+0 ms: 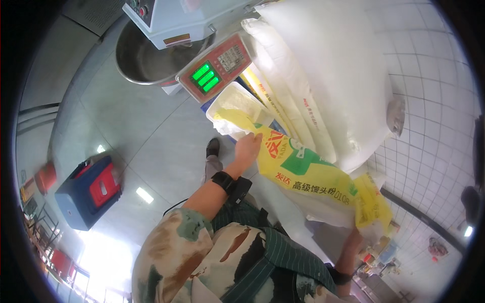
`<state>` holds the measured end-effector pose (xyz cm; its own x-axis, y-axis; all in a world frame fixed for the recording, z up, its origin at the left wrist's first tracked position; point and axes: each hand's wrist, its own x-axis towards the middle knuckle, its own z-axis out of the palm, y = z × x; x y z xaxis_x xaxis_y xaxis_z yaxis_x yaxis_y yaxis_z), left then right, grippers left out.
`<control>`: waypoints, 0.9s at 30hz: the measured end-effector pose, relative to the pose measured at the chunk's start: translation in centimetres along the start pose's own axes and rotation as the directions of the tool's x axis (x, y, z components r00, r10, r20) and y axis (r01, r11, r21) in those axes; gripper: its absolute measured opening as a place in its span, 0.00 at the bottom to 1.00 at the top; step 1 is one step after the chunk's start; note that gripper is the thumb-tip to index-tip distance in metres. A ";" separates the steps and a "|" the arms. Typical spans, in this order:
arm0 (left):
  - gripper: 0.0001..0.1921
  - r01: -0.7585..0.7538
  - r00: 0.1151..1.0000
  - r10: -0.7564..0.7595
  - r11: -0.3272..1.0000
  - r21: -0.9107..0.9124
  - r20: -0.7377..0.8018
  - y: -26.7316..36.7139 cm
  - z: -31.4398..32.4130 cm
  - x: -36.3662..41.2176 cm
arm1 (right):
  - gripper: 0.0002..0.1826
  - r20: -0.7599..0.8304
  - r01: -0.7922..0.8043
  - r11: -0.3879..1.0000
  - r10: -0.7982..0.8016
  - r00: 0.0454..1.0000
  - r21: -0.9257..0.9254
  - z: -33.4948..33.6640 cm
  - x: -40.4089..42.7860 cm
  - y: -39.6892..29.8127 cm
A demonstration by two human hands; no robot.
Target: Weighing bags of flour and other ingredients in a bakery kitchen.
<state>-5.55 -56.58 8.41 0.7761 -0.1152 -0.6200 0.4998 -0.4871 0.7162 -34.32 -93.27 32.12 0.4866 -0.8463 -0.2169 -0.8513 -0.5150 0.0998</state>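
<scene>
A yellow and white woven flour sack (303, 166) stretches slantwise across the view, held up in both hands. Near its open end, my left hand (248, 149) grips the sack's edge. My right hand (353, 240) clasps the sack's lower far end, partly hidden by its folds. The sack's mouth hangs over a white plastic tub (231, 96) that holds pale powder. Beside the tub rises the red display head of a digital scale (214, 68), lit green. Part of the scale's blue body shows under the tub.
A dough mixer (178, 22) with a steel bowl (132, 64) stands past the scale. Full white sacks (326, 68) are piled at the right against a tiled wall (420, 75). On the tiled floor at the left sits a blue and red bin (89, 193). A shoe (213, 147) shows near the tub.
</scene>
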 end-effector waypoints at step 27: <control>0.24 -0.159 0.982 0.154 0.986 0.041 0.109 0.4 1.0 -0.7 | 0.19 -0.017 -0.037 0.999 0.036 0.999 -0.038 -0.9 0.1 1.5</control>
<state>-6.28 -57.57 8.84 0.7970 -0.2826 -0.5339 0.3538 -0.4980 0.7917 -35.34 -94.23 33.11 0.4586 -0.8666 -0.1968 -0.8606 -0.4883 0.1447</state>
